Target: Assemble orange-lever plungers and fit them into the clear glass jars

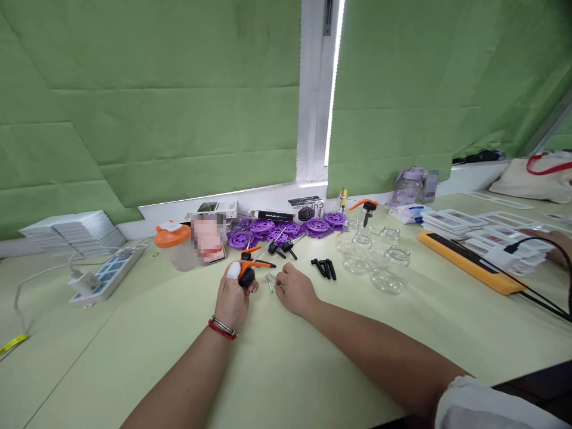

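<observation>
Near the middle of the frame the left hand (232, 298) is closing around an orange-and-black tool (248, 271), fingers wrapped over its black body while the orange handles and a thin metal shaft are pointing up and right toward the purple discs (286, 229). Just right of it, the right hand (295, 292) is resting on the table (286, 369) with its fingertips pinching at small metal pins (270, 280) lying between the two hands; whether a pin is actually caught between the fingers is too small to tell. The likeliest slip, as a judgement, is a pin skidding away on the smooth tabletop, since the pieces are tiny and the fingers are coming in nearly flat. A second risk is the tool's shaft swinging into the loose black pegs (324, 268) just right of the hands, or a forearm sweeping toward the clear jars (379, 262) standing close by at centre right, which look light enough to tip. The left index finger is wearing a white wrap, which may be dulling its feel on the tool. Farther off, an orange-lidded cup (172, 241) is sitting left of centre, a power strip (107, 274) at the left edge, and another person's hand (554, 247) is lying at the far right by an orange tray (469, 262) of cards.
</observation>
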`<state>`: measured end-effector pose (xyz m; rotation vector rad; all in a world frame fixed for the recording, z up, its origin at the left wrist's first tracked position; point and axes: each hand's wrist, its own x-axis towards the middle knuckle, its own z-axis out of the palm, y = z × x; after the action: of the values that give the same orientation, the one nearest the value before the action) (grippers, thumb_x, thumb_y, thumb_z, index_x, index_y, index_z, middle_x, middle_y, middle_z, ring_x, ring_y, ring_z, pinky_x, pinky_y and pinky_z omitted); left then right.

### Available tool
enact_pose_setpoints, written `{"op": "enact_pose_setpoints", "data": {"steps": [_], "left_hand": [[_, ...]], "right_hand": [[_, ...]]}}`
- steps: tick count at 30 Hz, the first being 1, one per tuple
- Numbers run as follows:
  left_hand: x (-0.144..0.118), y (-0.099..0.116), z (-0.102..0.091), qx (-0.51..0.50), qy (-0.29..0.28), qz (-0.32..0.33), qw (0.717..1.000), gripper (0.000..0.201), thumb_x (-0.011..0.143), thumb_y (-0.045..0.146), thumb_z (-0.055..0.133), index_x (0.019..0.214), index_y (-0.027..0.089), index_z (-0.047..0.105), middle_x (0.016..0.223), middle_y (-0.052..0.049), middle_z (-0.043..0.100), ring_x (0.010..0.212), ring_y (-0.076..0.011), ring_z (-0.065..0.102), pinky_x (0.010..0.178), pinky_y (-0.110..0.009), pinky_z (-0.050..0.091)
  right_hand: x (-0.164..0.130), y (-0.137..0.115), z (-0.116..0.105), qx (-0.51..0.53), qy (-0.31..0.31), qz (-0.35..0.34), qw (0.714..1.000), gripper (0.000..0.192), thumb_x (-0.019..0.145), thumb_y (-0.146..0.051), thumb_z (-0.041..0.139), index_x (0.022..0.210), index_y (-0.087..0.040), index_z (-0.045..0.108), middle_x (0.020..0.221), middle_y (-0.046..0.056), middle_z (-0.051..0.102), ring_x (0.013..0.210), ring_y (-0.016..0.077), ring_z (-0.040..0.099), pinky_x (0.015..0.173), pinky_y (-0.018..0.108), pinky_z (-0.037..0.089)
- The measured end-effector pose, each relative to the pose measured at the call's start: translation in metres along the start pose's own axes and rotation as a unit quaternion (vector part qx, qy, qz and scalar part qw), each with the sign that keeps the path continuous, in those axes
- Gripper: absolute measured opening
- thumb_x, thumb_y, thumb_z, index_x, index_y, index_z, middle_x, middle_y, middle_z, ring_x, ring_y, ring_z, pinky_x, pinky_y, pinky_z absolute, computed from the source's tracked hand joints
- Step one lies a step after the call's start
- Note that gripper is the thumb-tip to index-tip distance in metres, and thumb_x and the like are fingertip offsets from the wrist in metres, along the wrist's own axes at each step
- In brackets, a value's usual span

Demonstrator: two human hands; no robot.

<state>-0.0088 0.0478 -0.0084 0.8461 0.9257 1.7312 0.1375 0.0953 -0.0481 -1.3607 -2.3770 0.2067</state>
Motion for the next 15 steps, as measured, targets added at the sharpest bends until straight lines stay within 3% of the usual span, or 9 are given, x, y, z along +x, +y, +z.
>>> {"op": "enact_pose_setpoints", "data": {"steps": [9,12,15], "left_hand": [[0.001,-0.004,0.001,0.011,0.019,-0.008,1.000,0.024,0.082,0.042,0.048,0.083,0.018,0.049,0.062,0.003,0.050,0.042,-0.0073,0.041,0.045,-0.024,0.037],[0.000,-0.002,0.004,0.014,0.025,-0.017,0.999,0.025,0.083,0.043,0.046,0.082,0.018,0.048,0.060,0.003,0.048,0.041,-0.0074,0.041,0.044,-0.023,0.036],[0.000,0.000,0.005,0.016,0.034,-0.027,0.999,0.024,0.084,0.042,0.045,0.082,0.018,0.048,0.058,0.004,0.046,0.041,-0.0075,0.041,0.043,-0.023,0.035]], "right_hand": [[0.000,0.006,0.004,0.018,0.002,-0.012,1.000,0.016,0.085,-0.023,0.050,0.081,-0.016,0.064,0.103,0.006,0.054,0.081,0.0150,0.056,0.069,0.026,0.038],[-0.003,0.008,-0.008,0.042,0.016,-0.006,0.999,0.016,0.086,-0.023,0.049,0.081,-0.016,0.063,0.103,0.007,0.056,0.079,0.0146,0.056,0.068,0.026,0.037],[-0.007,0.014,-0.031,0.091,0.007,0.003,0.996,0.015,0.086,-0.023,0.048,0.081,-0.016,0.061,0.084,0.006,0.060,0.069,0.0139,0.053,0.062,0.026,0.034]]}}
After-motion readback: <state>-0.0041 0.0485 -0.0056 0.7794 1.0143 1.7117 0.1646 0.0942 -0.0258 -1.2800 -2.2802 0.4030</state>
